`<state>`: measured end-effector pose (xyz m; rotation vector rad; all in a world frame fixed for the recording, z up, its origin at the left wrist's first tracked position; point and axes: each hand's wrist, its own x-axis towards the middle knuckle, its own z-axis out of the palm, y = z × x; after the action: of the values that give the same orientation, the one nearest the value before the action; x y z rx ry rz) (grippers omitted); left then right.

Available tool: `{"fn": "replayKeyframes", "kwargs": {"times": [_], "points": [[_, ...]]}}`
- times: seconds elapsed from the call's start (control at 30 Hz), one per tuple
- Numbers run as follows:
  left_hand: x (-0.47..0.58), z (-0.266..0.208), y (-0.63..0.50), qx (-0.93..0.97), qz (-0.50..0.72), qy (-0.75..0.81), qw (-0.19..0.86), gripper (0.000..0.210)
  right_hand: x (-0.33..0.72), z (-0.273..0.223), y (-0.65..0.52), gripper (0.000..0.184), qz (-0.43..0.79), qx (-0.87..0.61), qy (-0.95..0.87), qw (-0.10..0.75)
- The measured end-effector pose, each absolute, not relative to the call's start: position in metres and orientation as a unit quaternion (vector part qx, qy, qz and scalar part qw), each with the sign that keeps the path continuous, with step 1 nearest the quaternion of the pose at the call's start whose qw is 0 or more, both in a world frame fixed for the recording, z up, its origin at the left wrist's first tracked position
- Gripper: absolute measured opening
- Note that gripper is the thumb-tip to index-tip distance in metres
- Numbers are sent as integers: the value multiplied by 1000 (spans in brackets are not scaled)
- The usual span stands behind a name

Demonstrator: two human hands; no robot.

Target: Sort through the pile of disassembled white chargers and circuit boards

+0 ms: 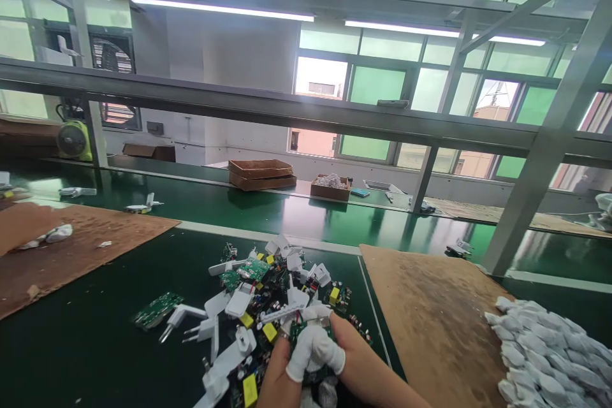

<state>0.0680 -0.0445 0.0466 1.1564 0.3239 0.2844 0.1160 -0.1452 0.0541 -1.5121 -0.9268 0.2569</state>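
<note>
My left hand (297, 357) and my right hand (335, 352) are close together at the lower middle, with white glove material over the thumbs. Between them they grip a green circuit board (313, 329), partly covered by my fingers, with white plastic around it. Just beyond and left of my hands lies a heap of white plug housings (239, 301), bare green boards (253, 269) and small parts, among them yellow blocks (269, 331). White plugs with metal pins (203, 329) and one loose circuit board (157, 310) lie at the heap's left side.
Brown cardboard sheets (421, 293) lie to the right and left on the green work surface (95, 344). White bundled pieces (554, 357) are piled at lower right. Cardboard boxes (261, 175) stand farther back. A slanted metal post (540, 166) rises at right.
</note>
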Motion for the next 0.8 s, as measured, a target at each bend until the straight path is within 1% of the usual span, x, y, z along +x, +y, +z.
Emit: {"fn": "replayKeyframes", "kwargs": {"times": [0.1, 0.17, 0.27, 0.37, 0.43, 0.57, 0.67, 0.8], "points": [[77, 35, -39, 510, 108, 150, 840, 36, 118, 55, -145, 41, 138, -646, -400, 635], [84, 31, -37, 512, 104, 161, 837, 30, 119, 54, -144, 44, 156, -645, -392, 637], [88, 29, -37, 522, 107, 174, 828, 28, 121, 51, -145, 47, 148, -672, -391, 611], [83, 30, -39, 548, 108, 188, 808, 33, 122, 47, -147, 51, 124, -706, -394, 575], [76, 31, -40, 565, 111, 188, 796, 39, 122, 48, -147, 51, 125, -708, -394, 572], [66, 36, -43, 567, 112, 138, 804, 53, 118, 56, -146, 46, 132, -656, -415, 616], [66, 42, -49, 561, 98, 98, 816, 60, 117, 61, -145, 45, 146, -622, -402, 656], [67, 45, -55, 567, 41, 77, 819, 67, 119, 58, -146, 46, 151, -634, -369, 663]]}}
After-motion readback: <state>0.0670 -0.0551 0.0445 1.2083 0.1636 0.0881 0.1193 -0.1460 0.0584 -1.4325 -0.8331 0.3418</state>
